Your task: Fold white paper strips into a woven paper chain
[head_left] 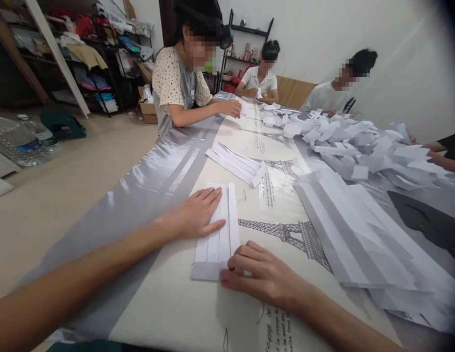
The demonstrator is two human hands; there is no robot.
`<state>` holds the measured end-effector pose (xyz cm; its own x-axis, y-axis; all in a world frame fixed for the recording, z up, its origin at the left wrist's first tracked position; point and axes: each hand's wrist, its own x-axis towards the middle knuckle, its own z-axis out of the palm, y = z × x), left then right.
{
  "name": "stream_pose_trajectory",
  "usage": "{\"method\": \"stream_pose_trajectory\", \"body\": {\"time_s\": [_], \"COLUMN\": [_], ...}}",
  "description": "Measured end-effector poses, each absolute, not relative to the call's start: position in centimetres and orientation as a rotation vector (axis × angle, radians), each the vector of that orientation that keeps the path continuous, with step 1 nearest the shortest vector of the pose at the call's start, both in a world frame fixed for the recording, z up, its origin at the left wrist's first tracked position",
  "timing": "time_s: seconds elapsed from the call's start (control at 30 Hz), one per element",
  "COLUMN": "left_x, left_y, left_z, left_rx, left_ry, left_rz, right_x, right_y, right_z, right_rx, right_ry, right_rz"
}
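Observation:
In front of me a white paper sheet (213, 239) with lengthwise creases lies on the printed tablecloth (169, 288). A strip along its near end is folded over. My left hand (200, 212) rests flat on the sheet's upper left part, fingers stretched out. At the near right corner my right hand (260, 274) is closed, with thumb and curled fingers pinching the folded edge. Just beyond lies a second creased piece of paper (237, 164), set at a slant.
A stack of white paper sheets (359, 234) lies to the right, a dark flat item (425, 215) beside it. Behind is a large heap of folded paper pieces (352, 137). Several people sit or stand around the table. Plastic bottles (24, 139) stand on the floor at left.

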<state>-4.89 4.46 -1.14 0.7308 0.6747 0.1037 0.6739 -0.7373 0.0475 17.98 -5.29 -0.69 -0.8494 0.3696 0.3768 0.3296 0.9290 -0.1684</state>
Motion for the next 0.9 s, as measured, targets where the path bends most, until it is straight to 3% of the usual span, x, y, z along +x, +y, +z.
{"method": "stream_pose_trajectory", "body": {"time_s": [0.9], "left_x": [-5.1], "left_y": [4.5], "left_z": [-1.5], "left_rx": [2.911], "left_ry": [1.104], "left_rz": [0.217], "right_x": [19.2], "right_y": [-5.3], "right_z": [0.0], "right_rx": [-0.307], "right_ry": [-2.709], "right_rz": [0.282]}}
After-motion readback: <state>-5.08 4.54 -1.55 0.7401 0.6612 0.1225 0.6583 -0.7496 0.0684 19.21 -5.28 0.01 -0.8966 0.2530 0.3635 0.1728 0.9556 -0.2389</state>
